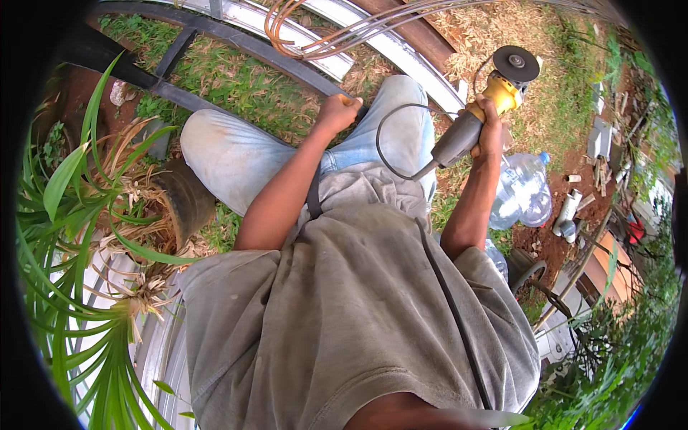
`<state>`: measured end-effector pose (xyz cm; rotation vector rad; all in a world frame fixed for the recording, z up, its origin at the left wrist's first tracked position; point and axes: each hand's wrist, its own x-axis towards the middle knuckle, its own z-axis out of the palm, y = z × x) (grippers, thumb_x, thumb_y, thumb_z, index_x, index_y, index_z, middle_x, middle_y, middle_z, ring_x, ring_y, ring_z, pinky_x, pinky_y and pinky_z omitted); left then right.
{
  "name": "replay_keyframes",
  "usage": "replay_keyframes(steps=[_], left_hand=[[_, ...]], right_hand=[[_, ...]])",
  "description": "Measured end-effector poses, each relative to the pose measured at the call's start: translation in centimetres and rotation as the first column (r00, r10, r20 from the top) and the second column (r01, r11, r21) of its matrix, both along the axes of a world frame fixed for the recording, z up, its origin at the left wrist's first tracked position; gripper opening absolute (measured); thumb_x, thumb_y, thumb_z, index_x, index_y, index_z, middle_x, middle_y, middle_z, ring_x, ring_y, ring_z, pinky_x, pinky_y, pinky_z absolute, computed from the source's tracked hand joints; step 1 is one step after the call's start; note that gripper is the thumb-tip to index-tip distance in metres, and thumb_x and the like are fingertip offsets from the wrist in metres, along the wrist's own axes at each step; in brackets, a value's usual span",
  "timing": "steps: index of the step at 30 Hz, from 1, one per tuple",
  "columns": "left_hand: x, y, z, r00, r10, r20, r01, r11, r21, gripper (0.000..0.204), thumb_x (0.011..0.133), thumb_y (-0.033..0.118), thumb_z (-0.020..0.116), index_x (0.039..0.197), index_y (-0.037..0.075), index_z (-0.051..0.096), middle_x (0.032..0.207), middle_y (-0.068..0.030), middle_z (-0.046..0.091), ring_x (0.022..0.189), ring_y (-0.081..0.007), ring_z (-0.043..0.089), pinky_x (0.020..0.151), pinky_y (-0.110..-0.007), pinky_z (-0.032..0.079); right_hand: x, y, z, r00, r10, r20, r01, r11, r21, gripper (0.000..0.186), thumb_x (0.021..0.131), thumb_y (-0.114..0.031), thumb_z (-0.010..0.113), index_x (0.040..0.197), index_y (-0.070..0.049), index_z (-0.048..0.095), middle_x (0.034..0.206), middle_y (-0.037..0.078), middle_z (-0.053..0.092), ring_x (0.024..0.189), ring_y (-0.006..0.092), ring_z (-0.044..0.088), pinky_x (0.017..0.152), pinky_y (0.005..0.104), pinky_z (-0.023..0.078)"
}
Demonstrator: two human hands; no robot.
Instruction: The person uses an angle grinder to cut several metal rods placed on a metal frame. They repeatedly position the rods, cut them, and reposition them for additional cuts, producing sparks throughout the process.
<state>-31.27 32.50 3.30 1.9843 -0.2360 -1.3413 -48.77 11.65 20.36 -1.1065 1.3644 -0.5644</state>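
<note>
My right hand (489, 132) is wrapped round an angle grinder (459, 136) with a grey body and yellow head, held up on the right. Its dark round disc (516, 63) faces up at the far end. From the grinder's rear a black cord (380, 143) loops out, and a dark cable (459, 301) lies over my shirt. My left hand (338, 113), fingers curled, closes at the near end of a black metal frame's tube (276, 61), between my knees. The hand partly hides that end.
Copper-coloured and grey rods (287, 32) lie across white metal profiles (373, 32) ahead. Large clear plastic bottles (522, 190) stand right of my knee. On the left, a long-leaved plant (93, 186) grows beside a dark pot (185, 201). Scraps and a white pipe piece (567, 213) litter the soil.
</note>
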Motion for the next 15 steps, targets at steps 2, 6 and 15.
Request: replay_keyframes(steps=[2,6,15], left_hand=[[-0.4,0.2,0.0,0.996,-0.025,-0.090,0.026,1.000,0.009,0.044,0.087,0.044,0.070,0.094,0.000,0.072,0.088,-0.0155,0.075,0.085,-0.0270,0.072,0.081,-0.038,0.054],[0.4,1.2,0.9,0.891,-0.183,0.417,0.134,0.981,0.144,0.035,0.089,0.034,0.068,0.101,0.002,0.067,0.095,-0.0170,0.071,0.089,-0.0310,0.069,0.077,-0.045,0.054],[6.8,-11.2,-2.1,0.166,-0.386,0.907,0.291,0.898,0.329,0.073,0.086,0.042,0.072,0.138,-0.002,0.046,0.125,-0.0179,0.058,0.121,-0.0316,0.053,0.106,-0.049,0.038]], right_hand=[[0.5,0.3,-0.3,0.999,0.032,0.006,-0.033,0.999,0.006,0.037,0.084,-0.027,0.072,0.104,0.002,0.060,0.079,0.013,0.064,0.064,0.0247,0.067,0.057,0.0370,0.059],[2.9,1.2,-0.4,0.997,0.031,0.067,-0.033,0.999,0.032,0.035,0.084,-0.024,0.073,0.104,0.002,0.060,0.080,0.013,0.063,0.064,0.0247,0.067,0.057,0.0374,0.059],[-2.2,-1.7,-0.1,0.991,-0.084,0.101,0.083,0.996,0.017,0.031,0.084,-0.020,0.072,0.103,0.000,0.058,0.080,0.012,0.063,0.062,0.0227,0.065,0.056,0.0356,0.057]])
